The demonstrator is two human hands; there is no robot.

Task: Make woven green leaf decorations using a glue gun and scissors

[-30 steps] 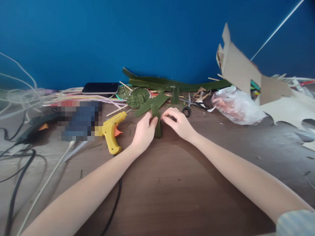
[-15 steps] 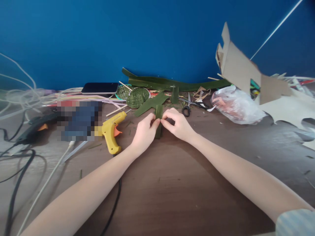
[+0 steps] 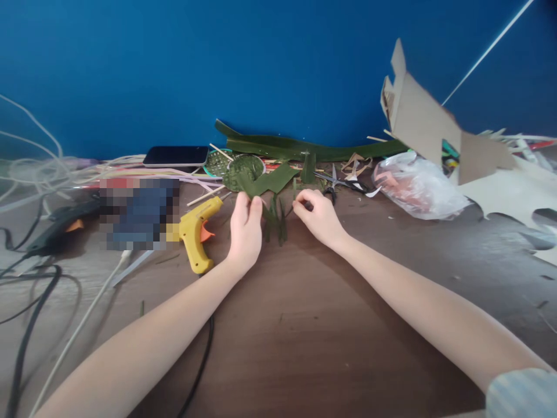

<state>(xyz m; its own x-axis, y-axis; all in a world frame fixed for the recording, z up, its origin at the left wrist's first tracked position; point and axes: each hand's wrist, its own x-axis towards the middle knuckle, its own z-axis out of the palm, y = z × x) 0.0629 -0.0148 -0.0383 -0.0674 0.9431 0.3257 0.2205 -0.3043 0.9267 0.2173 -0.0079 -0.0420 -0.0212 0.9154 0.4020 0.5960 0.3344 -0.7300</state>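
My left hand (image 3: 244, 231) and my right hand (image 3: 316, 216) are spread apart over the brown table (image 3: 304, 325), each pinching one side of a green leaf strip (image 3: 275, 217). The strip is torn lengthwise into narrow slivers that hang between the two hands. Both hands have their fingers closed on the leaf. Just behind them lies a wider flat leaf piece (image 3: 270, 181).
A yellow glue gun (image 3: 198, 232) lies left of my left hand, its black cord running toward me. Woven leaf discs (image 3: 237, 168), a phone (image 3: 176, 155), long leaves (image 3: 304, 148), scissors (image 3: 335, 183), a plastic bag (image 3: 418, 187) and cardboard (image 3: 429, 125) line the blue wall. Cables crowd the left.
My hands have pulled apart sideways. The leaf strip, whole and pinched between them before, has split into thin slivers.
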